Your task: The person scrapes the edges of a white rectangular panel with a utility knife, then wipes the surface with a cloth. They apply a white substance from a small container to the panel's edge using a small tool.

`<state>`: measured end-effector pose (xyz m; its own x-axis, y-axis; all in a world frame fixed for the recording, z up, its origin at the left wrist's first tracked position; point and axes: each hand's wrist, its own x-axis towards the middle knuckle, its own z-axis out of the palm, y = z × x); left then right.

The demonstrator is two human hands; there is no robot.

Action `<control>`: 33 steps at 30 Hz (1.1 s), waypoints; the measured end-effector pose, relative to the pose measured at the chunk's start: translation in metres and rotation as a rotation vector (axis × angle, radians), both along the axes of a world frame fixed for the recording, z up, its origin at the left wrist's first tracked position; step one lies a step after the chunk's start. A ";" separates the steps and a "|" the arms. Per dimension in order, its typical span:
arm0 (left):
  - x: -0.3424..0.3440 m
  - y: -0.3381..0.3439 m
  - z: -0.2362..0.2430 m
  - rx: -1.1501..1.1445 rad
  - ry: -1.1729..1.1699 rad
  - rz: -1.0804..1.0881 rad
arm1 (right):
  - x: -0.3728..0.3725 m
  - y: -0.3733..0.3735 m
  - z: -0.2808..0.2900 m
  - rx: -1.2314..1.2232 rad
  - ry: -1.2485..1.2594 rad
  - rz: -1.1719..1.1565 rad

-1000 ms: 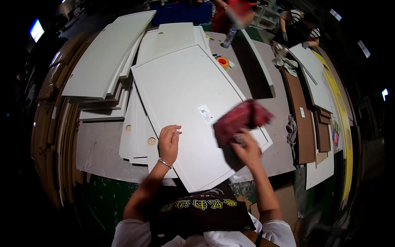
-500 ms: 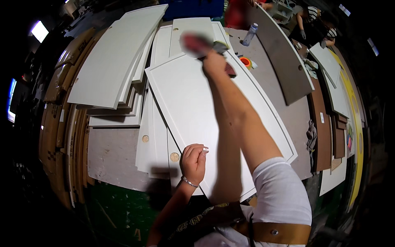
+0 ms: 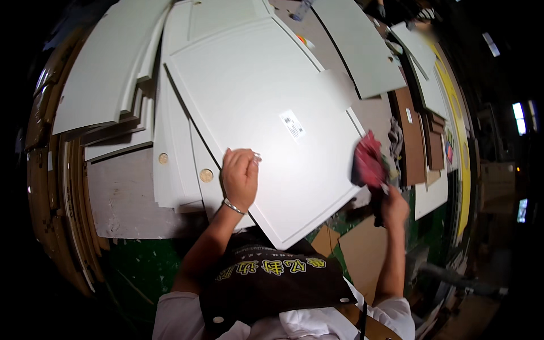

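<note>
A white panel point(image 3: 260, 85) with a routed border and a label point(image 3: 292, 123) lies at the centre. My left hand point(image 3: 241, 177) rests at its left edge, fingers curled on a small clear piece too small to make out. My right hand point(image 3: 394, 208) grips a dark red cloth point(image 3: 371, 161) at the panel's lower right corner, its fingertips partly hidden. Other white panels point(image 3: 180, 164), one with a round hole point(image 3: 207, 175), lie beneath the left side.
Stacked white boards point(image 3: 105, 68) stand upper left, cartons point(image 3: 42, 170) far left. Another board point(image 3: 357, 48), a bottle point(image 3: 301, 10) and orange tape point(image 3: 301, 41) are at the back. Brown boards point(image 3: 409, 141) and a yellow strip point(image 3: 460, 141) lie right. A co-worker's hand point(image 3: 381, 10) shows at top right.
My right hand reached to the panel's far part with the cloth and has come back to its near right corner. My left hand stays at the left edge. The view has shifted.
</note>
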<state>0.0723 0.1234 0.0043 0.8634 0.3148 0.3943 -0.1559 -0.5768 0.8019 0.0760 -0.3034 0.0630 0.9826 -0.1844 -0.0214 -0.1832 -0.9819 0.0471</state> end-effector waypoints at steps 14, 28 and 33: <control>0.013 0.010 -0.035 -0.129 0.018 -0.087 | 0.046 0.068 -0.035 0.630 -0.261 -0.013; 0.017 0.012 -0.044 -0.394 0.052 -0.063 | -0.083 -0.082 0.003 1.354 0.429 0.046; 0.016 0.007 -0.036 -0.414 0.042 -0.079 | -0.062 -0.107 -0.011 1.198 -0.781 -0.245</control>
<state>0.0880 0.1302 -0.0313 0.9038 0.3714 0.2126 -0.1491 -0.1924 0.9699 0.0138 -0.4107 0.0520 0.7627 -0.6025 0.2351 0.0566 -0.2999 -0.9523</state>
